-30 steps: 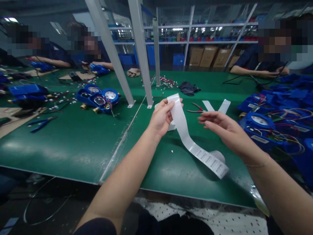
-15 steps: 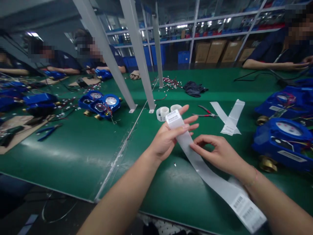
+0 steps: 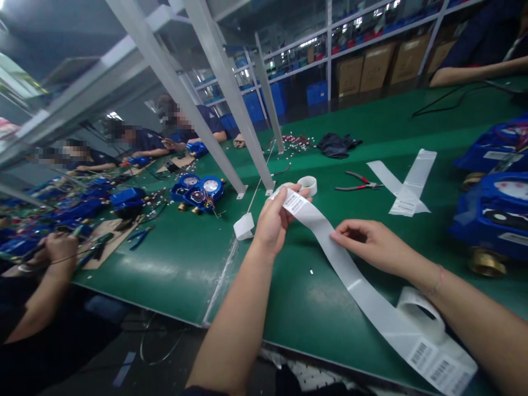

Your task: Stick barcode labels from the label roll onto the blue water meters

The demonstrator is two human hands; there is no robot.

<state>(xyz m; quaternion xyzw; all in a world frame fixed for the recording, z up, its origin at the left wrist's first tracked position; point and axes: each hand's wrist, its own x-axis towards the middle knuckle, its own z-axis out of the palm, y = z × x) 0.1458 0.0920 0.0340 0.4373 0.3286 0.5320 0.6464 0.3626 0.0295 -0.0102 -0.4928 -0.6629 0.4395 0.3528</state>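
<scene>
My left hand (image 3: pixel 274 220) is closed on a white barcode label strip (image 3: pixel 330 247), thumb on top, near a printed label. The strip slopes down to the right, with more barcodes at its lower end. A loose roll of the same white material (image 3: pixel 418 308) lies beside that end, under my right forearm. My right hand (image 3: pixel 371 242) pinches the strip's edge midway, thumb and forefinger together. A white curled piece of paper (image 3: pixel 244 225) shows left of my left wrist; whether it joins the strip I cannot tell. Behind my left fingers is a small white roll (image 3: pixel 307 185).
Red-handled pliers (image 3: pixel 358 182) and crossed white strips (image 3: pixel 408 187) lie beyond my hands. Blue gauge units (image 3: pixel 495 214) stand at right, another (image 3: pixel 197 192) at left. Grey posts (image 3: pixel 231 99) rise from the green table (image 3: pixel 231 280). A co-worker's hands (image 3: pixel 58 250) are at far left.
My view has turned and tilted, showing more of the left side. The printed label now lies right of my left thumb, and the white curled piece has appeared left of that hand.
</scene>
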